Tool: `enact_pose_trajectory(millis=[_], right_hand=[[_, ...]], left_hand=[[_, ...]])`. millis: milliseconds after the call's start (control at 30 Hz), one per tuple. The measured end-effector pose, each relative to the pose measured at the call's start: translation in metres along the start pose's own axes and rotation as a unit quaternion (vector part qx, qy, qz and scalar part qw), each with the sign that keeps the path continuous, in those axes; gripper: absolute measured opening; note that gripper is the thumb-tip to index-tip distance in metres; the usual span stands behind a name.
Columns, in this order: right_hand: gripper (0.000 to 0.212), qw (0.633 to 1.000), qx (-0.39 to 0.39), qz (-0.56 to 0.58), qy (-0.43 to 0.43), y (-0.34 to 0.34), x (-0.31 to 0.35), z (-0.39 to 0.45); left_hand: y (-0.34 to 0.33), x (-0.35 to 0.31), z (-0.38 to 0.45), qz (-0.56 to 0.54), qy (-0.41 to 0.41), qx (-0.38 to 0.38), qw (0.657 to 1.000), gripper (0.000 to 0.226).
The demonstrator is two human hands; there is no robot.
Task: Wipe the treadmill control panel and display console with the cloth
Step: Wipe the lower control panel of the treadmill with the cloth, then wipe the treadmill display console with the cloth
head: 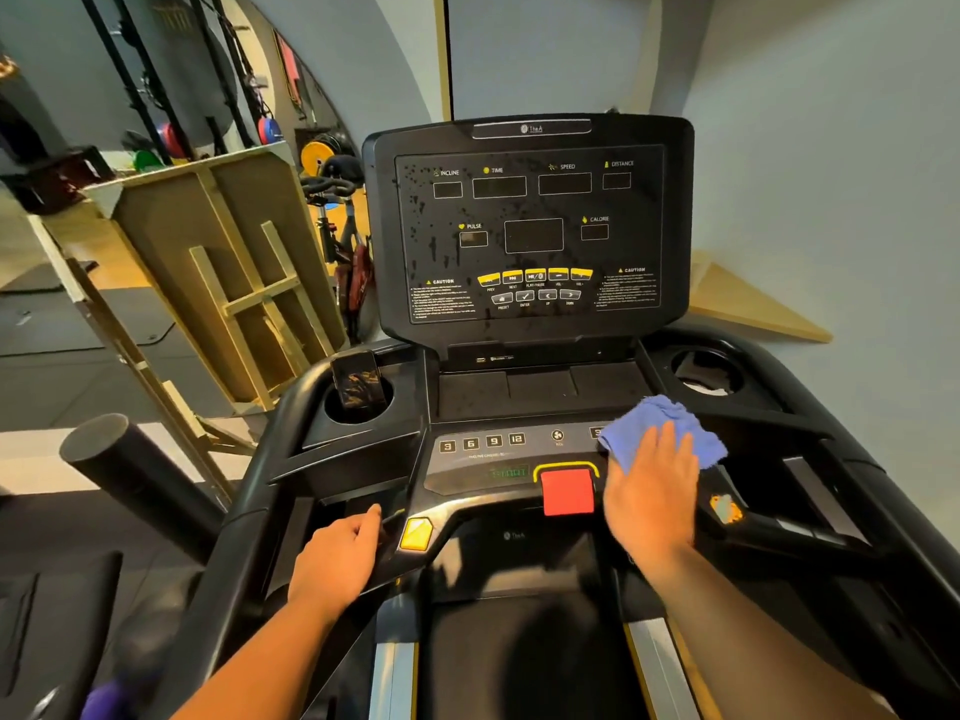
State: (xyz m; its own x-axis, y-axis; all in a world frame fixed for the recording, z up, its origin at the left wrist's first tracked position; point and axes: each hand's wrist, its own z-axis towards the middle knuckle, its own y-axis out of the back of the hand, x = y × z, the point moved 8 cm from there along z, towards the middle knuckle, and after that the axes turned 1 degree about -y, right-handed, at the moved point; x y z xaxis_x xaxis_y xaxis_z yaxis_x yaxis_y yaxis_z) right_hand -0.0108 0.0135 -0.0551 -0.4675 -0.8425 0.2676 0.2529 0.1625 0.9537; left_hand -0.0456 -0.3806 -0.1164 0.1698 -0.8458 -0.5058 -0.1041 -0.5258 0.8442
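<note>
Nearest the camera, the left hand [337, 556] is resting on the left handrail [249, 511], its fingers [371, 514] curling over the rail's inner edge beside the yellow pad [415, 533]; it is holding no cloth. The right hand [652, 493] is lying flat on the control panel [483, 459], just right of the red stop button [567, 492], with straight, spread fingers pressing down on the blue cloth [662, 426]. The cloth is lying under and beyond the fingertips, bunched, and is covering the right-hand row of panel keys.

Progress is judged as early to middling. The wiping is taking place on the right side of the control panel; the left keys and the green readout are showing no clear sign either way. Farther back, the display console [532, 226] is carrying many dark droplets and runs, thickest on its left half, so it is evidently awaiting wiping. A phone [358, 381] is standing in the left cup holder [337, 407].
</note>
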Motion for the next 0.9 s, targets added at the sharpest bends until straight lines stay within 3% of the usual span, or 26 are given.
enact_pose_trajectory(millis=[167,300,500,700,800,900], right_hand=[[0.07,0.987,0.05,0.026,0.151,-0.009,0.098,-0.028],[0.069,0.941,0.086,-0.011,0.327,-0.023,0.165,-0.076],[0.063,0.903,0.132,0.028,0.407,-0.028,0.162,-0.105],[0.051,0.893,0.229,0.141,0.362,0.0,0.153,-0.121],[0.037,0.881,0.296,0.265,0.257,0.014,0.148,-0.122],[0.03,0.87,0.306,0.361,0.136,0.016,0.136,-0.112]], left_hand=[[0.0,0.001,0.002,0.013,0.008,-0.004,1.0,0.049],[0.0,0.001,0.0,0.013,0.014,-0.001,1.0,0.051],[-0.003,0.005,0.004,-0.004,0.023,0.022,0.999,0.053],[0.011,-0.001,0.005,-0.041,-0.025,-0.02,0.999,0.046],[0.032,-0.014,0.008,-0.037,-0.088,-0.062,0.993,0.036],[0.055,-0.028,0.015,-0.046,-0.132,-0.104,0.985,0.019]])
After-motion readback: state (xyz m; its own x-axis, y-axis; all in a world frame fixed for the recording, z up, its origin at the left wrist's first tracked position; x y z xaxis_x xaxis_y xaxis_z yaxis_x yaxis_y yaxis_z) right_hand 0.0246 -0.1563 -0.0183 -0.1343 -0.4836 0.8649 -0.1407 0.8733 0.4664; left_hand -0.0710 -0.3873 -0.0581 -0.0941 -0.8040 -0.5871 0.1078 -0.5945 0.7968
